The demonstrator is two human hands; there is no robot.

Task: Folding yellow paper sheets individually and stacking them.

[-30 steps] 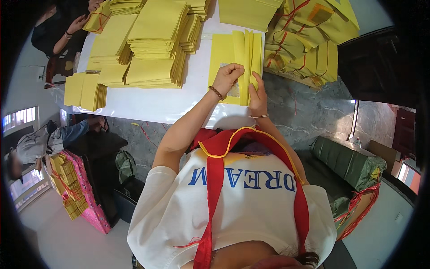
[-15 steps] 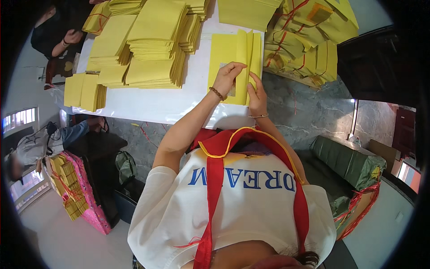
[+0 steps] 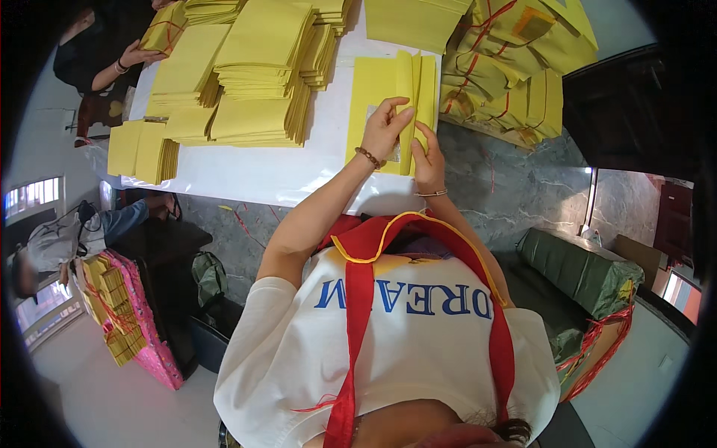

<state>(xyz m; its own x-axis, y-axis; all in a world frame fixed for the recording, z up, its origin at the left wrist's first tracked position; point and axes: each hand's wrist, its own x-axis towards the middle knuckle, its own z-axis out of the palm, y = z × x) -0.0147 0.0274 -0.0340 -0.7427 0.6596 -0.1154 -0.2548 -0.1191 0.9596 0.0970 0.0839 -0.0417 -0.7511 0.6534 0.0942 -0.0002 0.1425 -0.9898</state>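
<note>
1. The folded yellow paper [image 3: 364, 82] lay near the right end of the smooth, white, shiny surface [image 3: 246, 168]. Long, thin folds stuck up along its right part.
2. The left hand [image 3: 385, 131] was over the paper, by the folds. Its grip was loose, with the thumb and pointing finger apart. A pale, shiny patch [image 3: 395, 154] peeked out beside it.
3. The right hand [image 3: 429, 164] was at the paper's right side. I could not tell if its grip held any paper.
4. Tall stacks of flat yellow paper [image 3: 258, 37] stood on the left, with many thin layers.
5. Lumpy yellow bundles [image 3: 544, 101], tied with red string, were on the right.
6. Big blue letters [image 3: 418, 297] ran upside down across the white shirt [image 3: 426, 358].
7. Bare white room lay between the stacks and the folded paper. The surface's right edge was just beside the right hand, with gray floor [image 3: 489, 168] past it.
</note>
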